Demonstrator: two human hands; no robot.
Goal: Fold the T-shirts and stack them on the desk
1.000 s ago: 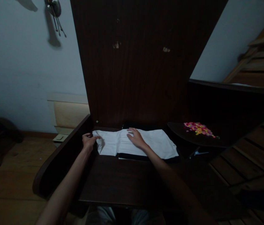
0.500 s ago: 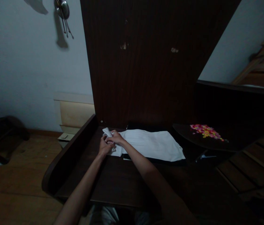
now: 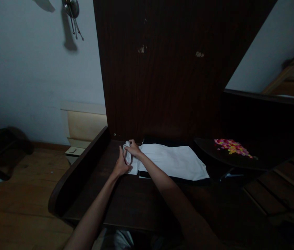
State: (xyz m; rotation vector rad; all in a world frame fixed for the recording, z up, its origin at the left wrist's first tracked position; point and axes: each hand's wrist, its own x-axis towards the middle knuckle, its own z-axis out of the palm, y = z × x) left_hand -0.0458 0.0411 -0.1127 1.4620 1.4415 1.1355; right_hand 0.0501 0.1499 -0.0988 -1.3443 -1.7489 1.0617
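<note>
A long white cloth [image 3: 173,161] lies flat over a black flat piece [image 3: 162,176] on the dark wooden desk. At its left end the fabric is gathered into a raised, looped bunch. My right hand [image 3: 134,151] pinches the top of this bunch from the right, fingers closed. From the lower left, my left hand [image 3: 121,165] curves around the same bunch, its thumb at the lower edge and a finger pointing up. Its other fingertips are hidden behind the fabric.
A raised side panel [image 3: 76,173] bounds the desk on the left, and a tall dark board [image 3: 162,76] stands behind. On a rounded shelf [image 3: 214,156] to the right lies a heap of small pink, red and yellow pieces [image 3: 233,147].
My left hand's fingers have spread wider around the bunch. The cloth's end, which stuck out to the upper left, is now gathered closer to my right hand. The view shifted slightly.
</note>
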